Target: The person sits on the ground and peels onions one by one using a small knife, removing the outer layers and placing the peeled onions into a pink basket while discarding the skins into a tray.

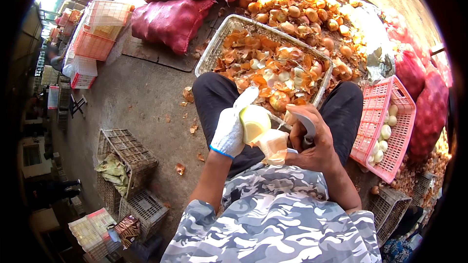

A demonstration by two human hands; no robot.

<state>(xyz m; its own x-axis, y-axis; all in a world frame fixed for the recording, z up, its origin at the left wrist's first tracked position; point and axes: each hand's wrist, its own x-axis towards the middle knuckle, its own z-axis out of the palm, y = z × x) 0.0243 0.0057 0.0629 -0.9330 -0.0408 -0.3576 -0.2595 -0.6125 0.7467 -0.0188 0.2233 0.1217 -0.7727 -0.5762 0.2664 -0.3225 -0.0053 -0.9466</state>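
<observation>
My left hand (228,131), in a white knit glove with a blue cuff, grips a partly peeled onion (255,121) above my lap. A strip of papery onion skin (273,146) hangs from the onion's lower right side. My right hand (314,138) is bare and closed around a small curved knife (306,126), close to the loose skin. Just beyond both hands, a shallow dirty-white plastic crate (215,49) sits between my knees, filled with onion skins (270,49) and some onions. A whole brown onion (279,100) lies at its near side.
To the right, a tilted pink crate (378,117) holds several peeled onions (384,131). A heap of unpeeled onions (310,14) lies beyond the shallow crate. Red mesh sacks (168,22) stand at the back left. Worn crates (126,160) are stacked on the left floor.
</observation>
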